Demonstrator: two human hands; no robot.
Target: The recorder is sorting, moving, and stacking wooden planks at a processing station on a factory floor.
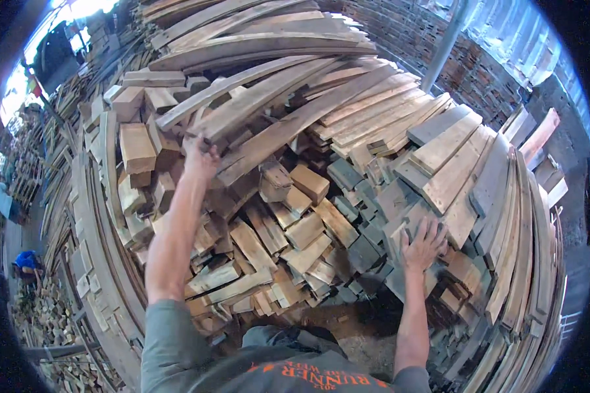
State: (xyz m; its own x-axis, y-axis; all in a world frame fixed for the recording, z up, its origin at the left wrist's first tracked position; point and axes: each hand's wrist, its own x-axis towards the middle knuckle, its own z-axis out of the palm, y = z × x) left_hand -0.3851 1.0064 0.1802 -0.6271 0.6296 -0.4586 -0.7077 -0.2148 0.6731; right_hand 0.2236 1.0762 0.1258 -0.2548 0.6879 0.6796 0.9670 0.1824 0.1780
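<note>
Fingers of the left hand point(200, 156) curl onto a long plank point(288, 128) atop the woodpile point(269, 242); the right hand point(424, 243) lies flat, fingers spread, on grey boards point(400, 223).

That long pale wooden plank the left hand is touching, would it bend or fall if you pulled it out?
The long pale wooden plank probably stays stiff: it looks thick and spans the heap unsagged. It is likely heavy for the left hand alone. Pulling it may shift the short wooden blocks below and the boards resting across it, so things could slide.
</note>
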